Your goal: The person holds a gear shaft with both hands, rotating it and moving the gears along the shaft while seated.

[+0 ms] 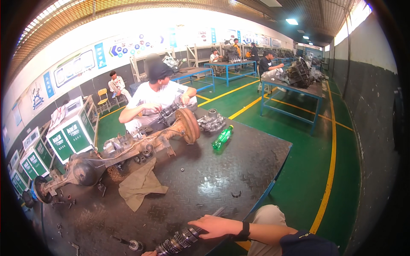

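Note:
A metal gear shaft [181, 241] with several toothed gears lies slantwise over the near edge of the dark table [205, 170]. My right hand [212, 226], with a black band on its wrist, is closed round the bare, thinner part of the shaft, just past the gears. At the bottom edge a sliver of my left hand [149, 253] shows against the shaft's lower gear end; most of that hand is out of the picture. Left of it lies a smaller shaft with a gear [136, 245].
A rusty axle [128, 158] with a drum crosses the table's far left. Nearby are a brown cloth [143, 185], a green bottle [223, 138] and a metal casting [212, 121]. Across the table a person in white [156, 96] handles another gear shaft [170, 110]. Small parts lie scattered.

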Demonstrator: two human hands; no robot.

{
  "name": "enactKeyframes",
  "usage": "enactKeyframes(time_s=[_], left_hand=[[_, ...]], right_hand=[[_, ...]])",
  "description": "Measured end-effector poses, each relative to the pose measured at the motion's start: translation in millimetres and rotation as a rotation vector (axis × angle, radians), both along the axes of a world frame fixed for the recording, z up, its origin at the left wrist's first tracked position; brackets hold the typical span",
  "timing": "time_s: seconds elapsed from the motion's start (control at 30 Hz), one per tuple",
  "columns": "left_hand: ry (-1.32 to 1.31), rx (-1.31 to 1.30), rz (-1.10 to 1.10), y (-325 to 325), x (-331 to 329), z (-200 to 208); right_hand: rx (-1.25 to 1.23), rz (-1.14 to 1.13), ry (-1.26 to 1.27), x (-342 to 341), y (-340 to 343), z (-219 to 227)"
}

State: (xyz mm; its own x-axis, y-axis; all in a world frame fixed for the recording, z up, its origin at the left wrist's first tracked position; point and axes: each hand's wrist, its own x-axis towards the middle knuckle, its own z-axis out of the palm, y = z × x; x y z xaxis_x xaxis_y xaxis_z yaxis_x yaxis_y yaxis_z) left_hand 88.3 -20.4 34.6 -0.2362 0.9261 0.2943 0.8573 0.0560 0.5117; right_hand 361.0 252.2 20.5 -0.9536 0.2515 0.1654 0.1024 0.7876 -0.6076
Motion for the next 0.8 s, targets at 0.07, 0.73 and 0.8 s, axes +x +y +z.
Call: enactKeyframes(time_s=[0.07,0.73,0.8], left_hand=[[-0.006,0.003,0.001,-0.1,-0.1,-0.5],[-0.04,0.0,0.015,-2.0,1.2,2.1],[-0.063,-0.015,0.024,-1.8,0.3,1.6]], right_hand=[[-0.009,-0.008,0.005,-1.0,-1.1,-1.0],[0.041,-0.033,-0.03,-2.0,1.7,-3.6],[0.041,0.0,-0.046,-1.3,1.9,-1.2]])
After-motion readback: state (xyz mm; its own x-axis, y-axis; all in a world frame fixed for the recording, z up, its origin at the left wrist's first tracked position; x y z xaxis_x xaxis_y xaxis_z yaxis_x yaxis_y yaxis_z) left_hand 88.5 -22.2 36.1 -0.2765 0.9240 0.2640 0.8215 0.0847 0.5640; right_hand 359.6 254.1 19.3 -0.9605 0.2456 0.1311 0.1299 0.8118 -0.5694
